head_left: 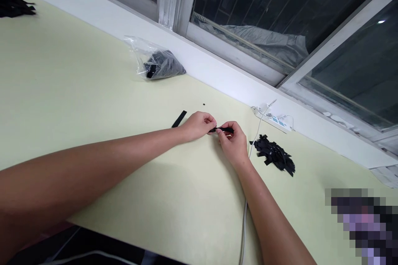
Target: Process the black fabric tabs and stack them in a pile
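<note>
Between my two hands a short black fabric strip is stretched, just above the pale table. My left hand pinches its left end between thumb and fingers. At the other side my right hand grips the strip with the thumb on top and the fingers behind. The fingertips of both hands nearly meet, and they hide part of the strip. Another black strip lies flat just beyond my left wrist. Right of my right hand is a loose pile of black strips.
A clear plastic bag with black pieces lies by the white ledge. A small dark disc rests beyond my hands. A white cable runs under my right forearm towards a power strip. More black strips lie far left.
</note>
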A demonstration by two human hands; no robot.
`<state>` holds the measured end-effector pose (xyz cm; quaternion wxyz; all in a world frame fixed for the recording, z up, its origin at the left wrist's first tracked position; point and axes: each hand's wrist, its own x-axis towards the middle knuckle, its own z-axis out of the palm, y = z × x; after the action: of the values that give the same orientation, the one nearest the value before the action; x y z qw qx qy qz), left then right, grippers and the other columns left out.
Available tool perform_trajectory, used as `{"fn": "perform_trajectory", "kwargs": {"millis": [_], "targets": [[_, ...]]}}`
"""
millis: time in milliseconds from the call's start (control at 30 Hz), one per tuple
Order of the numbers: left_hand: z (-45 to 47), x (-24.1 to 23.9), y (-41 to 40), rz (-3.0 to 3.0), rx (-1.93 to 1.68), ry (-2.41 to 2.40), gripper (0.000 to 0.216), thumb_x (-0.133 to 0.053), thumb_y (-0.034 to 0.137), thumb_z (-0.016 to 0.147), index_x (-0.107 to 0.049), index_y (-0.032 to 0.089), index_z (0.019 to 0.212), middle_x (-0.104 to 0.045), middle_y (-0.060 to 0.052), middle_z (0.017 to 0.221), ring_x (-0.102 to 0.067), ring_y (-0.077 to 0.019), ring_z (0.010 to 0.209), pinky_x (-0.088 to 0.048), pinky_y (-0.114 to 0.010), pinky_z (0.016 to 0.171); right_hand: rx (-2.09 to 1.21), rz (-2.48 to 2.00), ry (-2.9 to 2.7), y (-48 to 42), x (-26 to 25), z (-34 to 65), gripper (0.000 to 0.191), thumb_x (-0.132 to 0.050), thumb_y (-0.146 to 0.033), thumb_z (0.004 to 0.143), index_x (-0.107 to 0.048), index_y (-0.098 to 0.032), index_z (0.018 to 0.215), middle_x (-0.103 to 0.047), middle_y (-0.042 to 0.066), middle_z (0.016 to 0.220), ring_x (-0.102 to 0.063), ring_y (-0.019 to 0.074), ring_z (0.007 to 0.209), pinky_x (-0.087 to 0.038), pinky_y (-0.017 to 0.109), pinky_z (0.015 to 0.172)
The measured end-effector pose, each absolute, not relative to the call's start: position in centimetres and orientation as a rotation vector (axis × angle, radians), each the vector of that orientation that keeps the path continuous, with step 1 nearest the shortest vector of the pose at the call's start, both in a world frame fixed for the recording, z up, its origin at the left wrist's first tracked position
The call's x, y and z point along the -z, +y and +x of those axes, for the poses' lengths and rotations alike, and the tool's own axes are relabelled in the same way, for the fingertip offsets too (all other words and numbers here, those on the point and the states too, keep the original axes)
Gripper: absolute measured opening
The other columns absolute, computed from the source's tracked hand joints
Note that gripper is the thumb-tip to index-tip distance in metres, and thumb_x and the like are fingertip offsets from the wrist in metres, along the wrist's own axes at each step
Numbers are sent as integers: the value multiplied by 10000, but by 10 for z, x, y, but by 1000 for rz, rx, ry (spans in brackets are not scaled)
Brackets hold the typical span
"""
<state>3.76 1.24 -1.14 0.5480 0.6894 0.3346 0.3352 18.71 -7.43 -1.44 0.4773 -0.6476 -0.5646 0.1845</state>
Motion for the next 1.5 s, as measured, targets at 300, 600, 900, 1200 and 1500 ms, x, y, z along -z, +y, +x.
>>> {"fn": "perform_trajectory", "kwargs": {"millis": [300,600,900,1200,1500], "targets": [[36,9,13,1565,-675,653,146,-623,239,871,-717,128,855,-717,-59,779,-659,-124,684,-527,-260,696,-403,-1568,-1396,-76,12,184,264,-677,-433,804,-589,-236,955,-676,21,901,-588,152,681,-473,281,587],[36,6,9,1504,-737,609,98,-708,172,822,-738,93,872,-729,-74,765,-688,-121,689,-560,-250,708,-416,-1550,-1323,-73,13,189,293,-704,-448,787,-573,-231,933,-669,32,919,-606,161,690,-495,286,570],[39,14,12,1486,-794,594,80,-704,125,811,-743,93,873,-733,-70,757,-684,-114,672,-571,-251,694,-432,-1513,-1269,-70,15,191,343,-739,-466,754,-575,-222,930,-667,41,896,-630,188,740,-536,307,576],[37,9,7,1590,-835,599,104,-674,138,804,-751,117,870,-712,-40,737,-641,-105,659,-535,-227,643,-573,-1500,-1149,-71,9,189,420,-785,-498,704,-595,-191,918,-680,58,849,-649,202,760,-585,341,612],[37,13,10,1597,-800,546,127,-656,185,828,-743,132,904,-726,-54,805,-665,-123,708,-563,-265,699,-710,-1454,-1104,-70,8,190,487,-819,-483,666,-571,-187,962,-662,38,859,-643,180,771,-599,350,673]]}}
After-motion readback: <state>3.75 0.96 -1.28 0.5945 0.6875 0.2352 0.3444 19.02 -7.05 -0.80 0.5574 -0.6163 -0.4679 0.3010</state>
